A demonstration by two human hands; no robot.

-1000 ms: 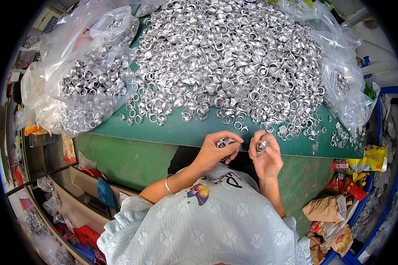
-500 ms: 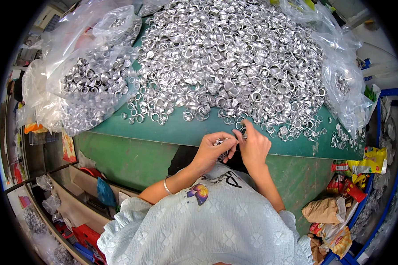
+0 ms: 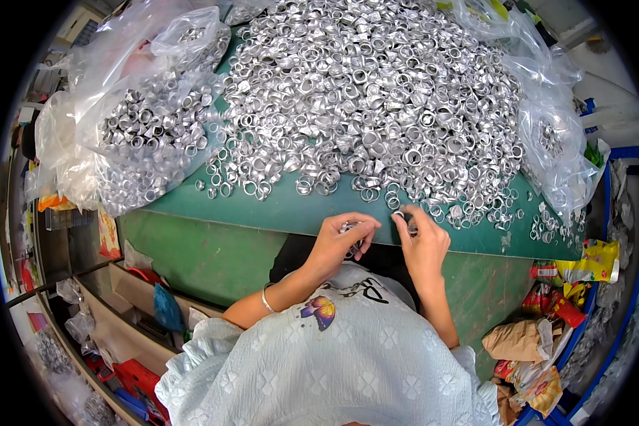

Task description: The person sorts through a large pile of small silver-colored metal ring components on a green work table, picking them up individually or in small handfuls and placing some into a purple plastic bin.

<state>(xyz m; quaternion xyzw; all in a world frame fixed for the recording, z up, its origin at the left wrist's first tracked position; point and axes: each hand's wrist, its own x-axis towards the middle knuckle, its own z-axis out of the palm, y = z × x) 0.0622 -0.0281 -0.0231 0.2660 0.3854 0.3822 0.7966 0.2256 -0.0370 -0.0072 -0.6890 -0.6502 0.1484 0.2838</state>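
Across the green tabletop [image 3: 291,211] I see heaped silver rings [image 3: 369,92], clear plastic bags [image 3: 85,170] alongside holding more. The left hand [image 3: 337,241] clasps several; the right hand [image 3: 426,248] pinches one.

Dark lettering [image 3: 373,290] on shirt [image 3: 326,366], seemingly unreadable

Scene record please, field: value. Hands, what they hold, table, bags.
left hand: left hand, curled around several small rings
right hand: right hand, a single ring at its thumb and fingertips
table: green table, large ring pile heaped on it
bag, left: clear plastic bag with rings inside
bag, right: clear plastic sheet or bag beside the pile
lower right: brown paper bag near colourful packets
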